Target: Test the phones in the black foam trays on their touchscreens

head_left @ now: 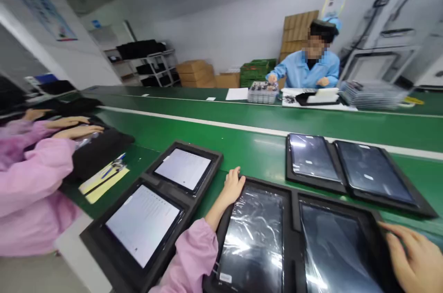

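A black foam tray (294, 219) lies in front of me, with two dark-screened tablets in its recesses. The left tablet (254, 233) and the right tablet (335, 242) are both covered in shiny clear film. My left hand (232, 188) grips the tray's far left corner, its fingers bent over the edge. On the opposite side, my right hand (415, 254) holds the right edge, partly cut off by the frame. Left of my forearm, another foam tray (159, 185) carries two tablets with lit white screens (145, 224).
Beyond my tray, a third foam tray (341, 185) holds two dark tablets on the green bench (249, 154). A co-worker in pink sleeves (38, 177) works at left beside yellow paper (104, 184) with pens. Across the bench, a person in blue (309, 69) sits behind a parts box (263, 93).
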`<state>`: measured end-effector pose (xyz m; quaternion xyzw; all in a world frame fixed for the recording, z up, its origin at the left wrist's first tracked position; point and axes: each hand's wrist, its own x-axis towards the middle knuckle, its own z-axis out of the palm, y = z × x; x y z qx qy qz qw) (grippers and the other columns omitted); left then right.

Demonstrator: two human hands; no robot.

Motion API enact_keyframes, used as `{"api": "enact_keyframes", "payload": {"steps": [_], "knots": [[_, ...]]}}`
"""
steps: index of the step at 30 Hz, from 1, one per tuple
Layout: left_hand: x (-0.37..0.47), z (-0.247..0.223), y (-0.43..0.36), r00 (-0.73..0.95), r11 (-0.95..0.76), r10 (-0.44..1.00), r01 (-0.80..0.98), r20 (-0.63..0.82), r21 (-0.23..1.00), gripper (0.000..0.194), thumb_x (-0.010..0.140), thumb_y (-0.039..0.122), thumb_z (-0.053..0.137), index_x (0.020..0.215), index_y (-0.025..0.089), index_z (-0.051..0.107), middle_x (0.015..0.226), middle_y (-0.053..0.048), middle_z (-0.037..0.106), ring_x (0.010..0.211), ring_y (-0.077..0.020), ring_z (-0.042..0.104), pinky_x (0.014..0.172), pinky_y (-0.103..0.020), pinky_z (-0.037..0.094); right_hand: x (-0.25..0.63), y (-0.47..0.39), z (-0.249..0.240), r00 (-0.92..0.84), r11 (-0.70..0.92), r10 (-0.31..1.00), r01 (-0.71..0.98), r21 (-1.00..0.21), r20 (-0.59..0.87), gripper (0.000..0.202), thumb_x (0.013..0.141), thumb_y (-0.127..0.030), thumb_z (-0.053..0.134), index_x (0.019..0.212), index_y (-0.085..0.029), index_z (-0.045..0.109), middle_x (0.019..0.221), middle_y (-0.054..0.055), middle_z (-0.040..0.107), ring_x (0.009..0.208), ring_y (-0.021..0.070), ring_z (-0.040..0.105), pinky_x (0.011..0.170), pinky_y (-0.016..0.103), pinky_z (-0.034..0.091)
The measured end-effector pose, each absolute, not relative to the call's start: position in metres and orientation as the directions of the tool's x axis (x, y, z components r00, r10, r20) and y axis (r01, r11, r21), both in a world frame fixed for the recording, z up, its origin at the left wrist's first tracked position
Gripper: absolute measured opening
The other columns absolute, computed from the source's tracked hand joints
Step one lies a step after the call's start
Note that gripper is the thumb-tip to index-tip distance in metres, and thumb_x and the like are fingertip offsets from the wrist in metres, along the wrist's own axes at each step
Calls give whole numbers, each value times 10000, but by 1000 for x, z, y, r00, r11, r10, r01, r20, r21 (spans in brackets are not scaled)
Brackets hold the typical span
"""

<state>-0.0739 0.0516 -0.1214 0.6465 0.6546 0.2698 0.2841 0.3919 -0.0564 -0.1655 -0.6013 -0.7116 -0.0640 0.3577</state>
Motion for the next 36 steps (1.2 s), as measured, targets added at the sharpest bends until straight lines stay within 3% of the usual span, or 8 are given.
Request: {"api": "enact_keyframes", "payload": {"steps": [6,9,11,13,17,24,29,36], "knots": [[-76,-113,56,109,-148,989,720,99,678,525,1017,399,413,1508,216,394,1454,-161,433,1418,-313,393,1225,-535,267,374,-54,-167,42,120,806,965,-232,591,363,977,-355,343,963,-173,657,1063,201,555,1012,413,590,848,605,501],[-65,-93,45,431,-458,882,691,190,559,480,1007,452,511,1456,283,495,1536,-122,410,1454,-318,352,1233,-538,236,373,-59,-171,18,77,836,986,-150,548,376,929,-287,376,970,-132,716,1144,234,524,1056,424,569,845,594,513],[-46,-81,41,707,-678,694,582,132,448,417,1019,463,527,1400,295,566,1520,-117,458,1420,-310,413,1205,-514,303,373,-61,-170,-3,94,847,985,-143,532,379,901,-250,396,985,-129,745,1179,231,528,1067,412,562,857,576,522],[-21,-75,40,821,-771,571,525,25,361,396,1012,495,557,1336,277,623,1471,-136,503,1368,-316,473,1157,-492,383,371,-63,-166,-5,107,847,981,-161,531,375,879,-225,407,950,-148,767,1193,219,545,1051,394,564,865,566,528],[14,-72,40,818,-785,572,568,-63,246,427,961,582,615,1180,224,688,1346,-157,559,1262,-330,540,1055,-464,492,369,-63,-161,52,50,857,982,-182,513,358,857,-220,433,903,-195,788,1202,186,573,1033,372,560,844,548,535],[13,-70,42,805,-734,586,577,-94,358,291,1027,446,549,1124,214,695,1333,-139,569,1292,-317,531,1070,-466,498,380,-56,-173,39,136,842,950,-282,538,359,862,-226,424,847,-209,783,1202,164,581,994,335,581,908,550,501],[-9,-57,53,829,-674,553,503,-82,541,411,1056,357,473,1442,221,508,1490,-110,535,1378,-227,510,1180,-386,412,378,-57,-170,77,95,862,946,-310,502,357,856,-235,434,933,-201,780,1227,171,555,1056,351,562,935,562,482],[-84,-59,30,525,-454,850,705,29,544,437,1043,467,440,1412,263,551,1511,-100,536,1429,-291,462,1258,-541,270,371,-61,-157,55,100,880,950,-297,473,376,866,-162,420,1108,-160,708,1248,183,537,1148,366,542,934,547,488]]}}
